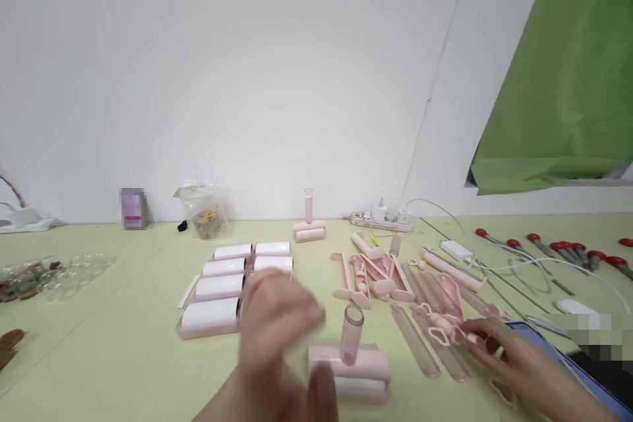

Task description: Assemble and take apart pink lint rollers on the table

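Note:
My left hand (279, 326), blurred by motion, is raised with its thumb apart from the curved fingers and nothing seen between them. Just right of it lies a pink lint roller (349, 359) with a white roll in its head and a clear pink hollow handle standing up, open at the top. At the right, my right hand (514, 359) has its fingers closed on a small pink end piece with a loop (472, 337), partly hidden by the fingers. Beside those fingertips is a heap of similar loop pieces (440, 326). Clear pink handle tubes (415, 339) lie left of them.
White rolls (210, 316) in two columns stand beyond my left hand. Pink roller frames (376, 273) lie mid-table. A small upright lint roller (309, 217), a bagged cup (204, 211) and a power strip (382, 221) line the wall. Cables and red-tipped tools (568, 250) lie right.

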`<action>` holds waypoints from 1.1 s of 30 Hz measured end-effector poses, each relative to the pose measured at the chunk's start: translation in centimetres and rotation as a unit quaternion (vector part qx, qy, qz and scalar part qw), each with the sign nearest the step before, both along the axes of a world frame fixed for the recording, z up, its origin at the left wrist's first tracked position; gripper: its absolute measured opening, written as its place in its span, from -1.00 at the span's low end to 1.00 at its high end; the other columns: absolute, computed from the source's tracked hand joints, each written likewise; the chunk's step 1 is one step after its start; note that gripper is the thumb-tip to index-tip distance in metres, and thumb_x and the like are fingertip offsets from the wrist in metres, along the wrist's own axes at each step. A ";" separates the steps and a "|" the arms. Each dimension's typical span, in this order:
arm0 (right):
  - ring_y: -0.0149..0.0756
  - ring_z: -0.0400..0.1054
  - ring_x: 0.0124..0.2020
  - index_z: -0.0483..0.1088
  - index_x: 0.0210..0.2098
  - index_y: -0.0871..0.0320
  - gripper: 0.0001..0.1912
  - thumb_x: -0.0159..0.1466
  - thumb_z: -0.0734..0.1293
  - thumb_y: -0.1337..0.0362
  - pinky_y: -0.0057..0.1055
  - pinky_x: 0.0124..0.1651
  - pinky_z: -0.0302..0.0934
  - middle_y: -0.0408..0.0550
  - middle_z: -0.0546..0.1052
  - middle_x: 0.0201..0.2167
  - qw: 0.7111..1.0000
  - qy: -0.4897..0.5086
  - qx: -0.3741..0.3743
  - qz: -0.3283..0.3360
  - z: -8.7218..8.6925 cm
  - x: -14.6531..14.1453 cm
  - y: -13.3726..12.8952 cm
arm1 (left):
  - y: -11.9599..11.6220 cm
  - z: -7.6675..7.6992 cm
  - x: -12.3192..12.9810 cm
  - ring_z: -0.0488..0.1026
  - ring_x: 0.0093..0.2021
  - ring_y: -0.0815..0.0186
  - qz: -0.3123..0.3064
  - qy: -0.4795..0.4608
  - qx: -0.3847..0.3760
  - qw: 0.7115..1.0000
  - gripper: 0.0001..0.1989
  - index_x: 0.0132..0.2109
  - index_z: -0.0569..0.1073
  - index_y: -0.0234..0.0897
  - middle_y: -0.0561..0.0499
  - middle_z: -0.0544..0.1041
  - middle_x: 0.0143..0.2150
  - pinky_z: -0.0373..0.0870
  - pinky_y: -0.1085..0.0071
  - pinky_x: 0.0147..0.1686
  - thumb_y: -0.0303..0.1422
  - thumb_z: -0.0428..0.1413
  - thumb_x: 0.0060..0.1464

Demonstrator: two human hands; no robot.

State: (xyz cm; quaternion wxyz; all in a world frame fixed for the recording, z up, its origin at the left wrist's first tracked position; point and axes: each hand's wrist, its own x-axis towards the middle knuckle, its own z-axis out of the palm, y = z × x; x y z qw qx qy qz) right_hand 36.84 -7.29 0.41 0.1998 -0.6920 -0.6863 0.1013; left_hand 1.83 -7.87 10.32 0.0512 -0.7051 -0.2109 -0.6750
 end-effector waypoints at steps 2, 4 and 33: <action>-0.21 0.39 -0.39 0.40 -0.28 0.12 -0.60 0.15 0.12 -0.01 -0.38 -0.36 0.27 0.01 0.48 -0.35 0.999 -0.011 0.048 0.009 0.0 0.7 -0.1 | 2.3 -0.3 1.2 0.31 -0.23 0.26 -0.072 0.013 -0.087 0.993 -0.69 -0.07 0.21 -0.17 -0.01 0.33 -0.27 0.27 0.24 -0.22 -0.32 0.00 -0.01; -0.16 0.39 -0.30 0.40 -0.29 0.13 -0.61 0.11 0.16 -0.01 -0.33 -0.28 0.27 0.05 0.47 -0.31 0.995 0.002 0.099 0.003 0.5 1.1 -0.2 | 3.7 -1.3 2.2 0.25 -0.06 0.20 -0.158 0.035 -0.242 0.957 -0.57 -0.03 0.17 -0.21 -0.08 0.29 -0.11 0.20 0.22 -0.08 -0.28 0.07 -0.06; -0.26 0.32 -0.28 0.17 -0.50 0.10 -0.81 0.10 0.27 0.18 -0.30 -0.21 0.24 -0.08 0.45 -0.36 0.911 0.297 -0.022 0.285 9.4 -16.3 2.4 | 4.2 -6.2 6.0 0.14 -0.71 0.57 -0.437 0.017 -0.601 0.669 -0.86 -0.49 0.18 -0.28 0.26 0.19 -0.72 0.12 0.65 -0.72 -0.57 -0.03 -0.27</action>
